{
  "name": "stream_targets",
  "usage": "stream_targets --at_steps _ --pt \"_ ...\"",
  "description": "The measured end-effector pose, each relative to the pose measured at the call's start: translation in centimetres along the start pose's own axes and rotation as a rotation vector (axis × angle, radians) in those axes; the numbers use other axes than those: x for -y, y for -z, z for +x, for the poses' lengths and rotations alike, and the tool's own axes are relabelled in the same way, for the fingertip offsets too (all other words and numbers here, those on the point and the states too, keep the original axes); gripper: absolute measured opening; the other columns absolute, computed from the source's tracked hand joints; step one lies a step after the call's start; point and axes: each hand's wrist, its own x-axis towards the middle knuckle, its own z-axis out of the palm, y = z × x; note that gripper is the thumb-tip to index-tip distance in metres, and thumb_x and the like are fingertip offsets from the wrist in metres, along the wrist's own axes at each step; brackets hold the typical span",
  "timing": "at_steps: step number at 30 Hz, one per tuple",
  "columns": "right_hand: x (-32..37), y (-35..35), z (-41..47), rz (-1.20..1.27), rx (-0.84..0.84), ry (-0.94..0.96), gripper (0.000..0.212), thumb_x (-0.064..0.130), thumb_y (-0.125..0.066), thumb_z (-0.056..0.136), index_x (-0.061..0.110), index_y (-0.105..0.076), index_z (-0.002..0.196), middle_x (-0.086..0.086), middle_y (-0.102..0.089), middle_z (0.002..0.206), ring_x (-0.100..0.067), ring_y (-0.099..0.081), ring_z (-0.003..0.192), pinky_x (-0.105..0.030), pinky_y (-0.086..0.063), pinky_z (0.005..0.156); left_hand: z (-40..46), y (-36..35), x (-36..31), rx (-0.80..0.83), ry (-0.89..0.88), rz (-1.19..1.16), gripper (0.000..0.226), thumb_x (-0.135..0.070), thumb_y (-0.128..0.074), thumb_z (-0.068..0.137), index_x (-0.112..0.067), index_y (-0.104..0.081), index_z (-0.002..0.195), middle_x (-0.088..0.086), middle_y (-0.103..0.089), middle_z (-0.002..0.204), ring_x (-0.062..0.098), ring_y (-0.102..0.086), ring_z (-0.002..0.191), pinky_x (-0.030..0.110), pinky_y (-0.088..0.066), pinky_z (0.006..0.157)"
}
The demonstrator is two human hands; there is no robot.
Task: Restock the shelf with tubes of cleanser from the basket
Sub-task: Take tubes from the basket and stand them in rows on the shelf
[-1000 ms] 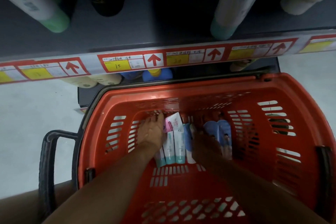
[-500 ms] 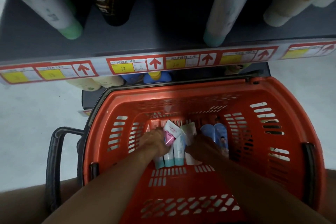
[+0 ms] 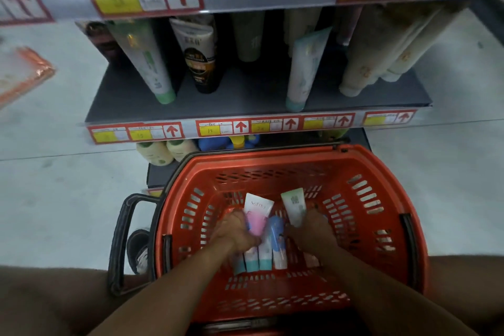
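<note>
An orange basket [image 3: 387, 188] stands on the floor below the dark shelf [image 3: 245, 102]. Both my hands are inside it. My left hand [image 3: 234, 232] grips a white and pink tube [image 3: 257, 214] lifted at a tilt. My right hand [image 3: 311, 229] grips a white tube with a pale green top [image 3: 294, 206]. Several more tubes with teal caps [image 3: 259, 259] and a blue tube [image 3: 275, 229] lie on the basket floor between my hands.
On the shelf stand tubes: a green-capped one [image 3: 148, 65], a black one [image 3: 201, 57], a teal-capped one [image 3: 304, 68] and cream ones [image 3: 373, 63]. A gap lies between the black and teal-capped tubes. Price labels [image 3: 240, 127] line the edge. The basket's black handle [image 3: 122, 240] hangs left.
The view has tilted up, showing more of the shelf. Both hands have closed round tubes and raised them off the pile in the basket.
</note>
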Motion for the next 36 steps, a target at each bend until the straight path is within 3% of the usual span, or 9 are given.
stream_targets --at_steps 4,10,15,18,30,34,36 --pt "0.6 2.2 -1.8 0.055 -0.084 0.052 0.084 0.065 -0.078 0.072 0.007 -0.051 0.126 -0.016 -0.066 0.125 -0.033 -0.067 0.114 -0.042 -0.056 0.093 -2.5 1.9 -0.8 -0.098 -0.088 -0.048 0.053 -0.042 -0.092 0.068 -0.022 -0.071 0.112 0.001 -0.075 0.11 0.015 -0.066 0.087 0.024 -0.052 0.074" --pt "2.8 6.2 -5.0 0.073 -0.196 0.162 0.064 0.047 -0.079 0.081 0.006 -0.047 0.119 -0.017 -0.066 0.119 -0.035 -0.068 0.106 -0.041 -0.056 0.083 -6.7 5.0 -2.3 -0.273 -0.191 -0.11 0.071 -0.053 -0.091 0.062 -0.022 -0.058 0.116 0.0 -0.069 0.11 0.024 -0.069 0.1 0.034 -0.057 0.079" --pt "5.6 9.1 -8.0 0.07 -0.249 0.269 0.061 0.051 -0.077 0.08 0.011 -0.048 0.116 -0.011 -0.066 0.115 -0.033 -0.067 0.105 -0.037 -0.054 0.078 -9.9 7.7 -3.6 -0.37 -0.282 -0.159 0.064 -0.05 -0.093 0.067 -0.025 -0.053 0.111 -0.004 -0.07 0.103 0.018 -0.07 0.091 0.036 -0.06 0.074" --pt "7.0 10.9 -9.5 0.102 -0.301 0.322 0.059 0.057 -0.075 0.079 0.018 -0.048 0.114 -0.006 -0.065 0.113 -0.029 -0.067 0.103 -0.037 -0.055 0.075 -11.6 9.2 -4.5 -0.425 -0.323 -0.18 0.065 -0.051 -0.091 0.07 -0.026 -0.053 0.117 -0.006 -0.07 0.106 0.016 -0.069 0.091 0.029 -0.053 0.068" --pt "12.4 19.2 -14.4 0.232 -0.574 0.528 0.051 0.062 -0.073 0.08 0.025 -0.049 0.105 0.004 -0.065 0.1 -0.02 -0.066 0.09 -0.043 -0.058 0.069 -17.8 16.2 -8.2 -0.701 -0.508 -0.23 0.056 -0.057 -0.084 0.072 -0.03 -0.052 0.11 -0.011 -0.072 0.102 0.011 -0.069 0.089 0.036 -0.058 0.074" --pt "14.3 22.1 -15.4 0.242 -0.656 0.57 0.051 0.067 -0.067 0.076 0.028 -0.049 0.103 0.005 -0.064 0.096 -0.02 -0.066 0.088 -0.045 -0.059 0.068 -19.6 18.7 -10.0 -0.779 -0.584 -0.264 0.056 -0.054 -0.086 0.074 -0.033 -0.049 0.11 -0.012 -0.071 0.1 0.004 -0.067 0.084 0.024 -0.054 0.064" --pt "15.3 23.7 -16.1 0.265 -0.677 0.592 0.051 0.067 -0.068 0.076 0.028 -0.049 0.102 0.006 -0.064 0.094 -0.02 -0.065 0.087 -0.045 -0.058 0.069 -20.4 20.1 -10.9 -0.832 -0.622 -0.283 0.057 -0.054 -0.086 0.074 -0.036 -0.047 0.111 -0.013 -0.07 0.1 0.006 -0.067 0.086 0.028 -0.056 0.068"
